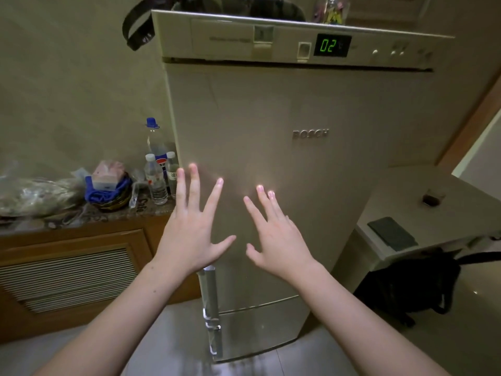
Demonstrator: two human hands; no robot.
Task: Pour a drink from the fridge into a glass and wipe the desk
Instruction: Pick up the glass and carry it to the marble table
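Beige-walled kitchen corner, grey tiled floor. Fridge (284, 164): tall, pale metallic, "BOSCH" badge on the upper door, both doors closed, green display (332, 45) at the top reading "02". Vertical handle (211, 297) on the left edge, spanning the seam between upper and lower doors. Left hand (189, 229): empty, fingers spread, held up in front of the upper door. Right hand (276, 240): likewise empty and splayed, just beside the left; contact with the door cannot be told. Wooden cabinet (67, 270) to the left, stone-patterned top carrying clear plastic bottles (157, 175), a blue cloth bundle (107, 191) and plastic bags. Desk (406, 202) to the right: pale surface, small glass (433, 197) with dark contents, dark flat pad (391, 233). Black bag (412, 286) beneath the desk.
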